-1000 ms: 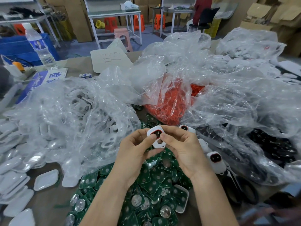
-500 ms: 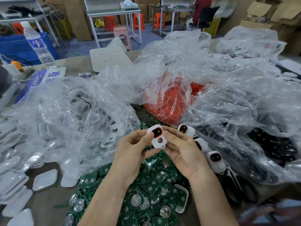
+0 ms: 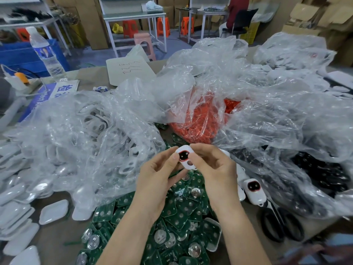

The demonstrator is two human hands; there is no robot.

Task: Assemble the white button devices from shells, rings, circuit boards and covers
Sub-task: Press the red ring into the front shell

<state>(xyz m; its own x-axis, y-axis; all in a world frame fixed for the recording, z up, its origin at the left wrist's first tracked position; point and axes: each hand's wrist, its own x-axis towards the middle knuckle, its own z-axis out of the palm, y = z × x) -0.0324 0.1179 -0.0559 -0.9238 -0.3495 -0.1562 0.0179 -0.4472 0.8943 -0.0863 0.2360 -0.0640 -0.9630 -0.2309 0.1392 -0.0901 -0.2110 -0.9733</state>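
Crinkled glossy clear plastic bags (image 3: pixel 107 131) surround shiny green circuit boards (image 3: pixel 183 207) with metal discs (image 3: pixel 194 250).

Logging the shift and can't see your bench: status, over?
Grip: left hand and right hand both pinch one white device. Held above the circuit boards. Nothing blocking the hands.

a white-framed table (image 3: pixel 133 16) stands on the blue-grey floor (image 3: pixel 172 42); orange stools (image 3: pixel 127 28) under it, a pink stool (image 3: pixel 143 40) before it, cardboard boxes (image 3: pixel 93 23) behind it, a black chair (image 3: pixel 242 21) to its right.
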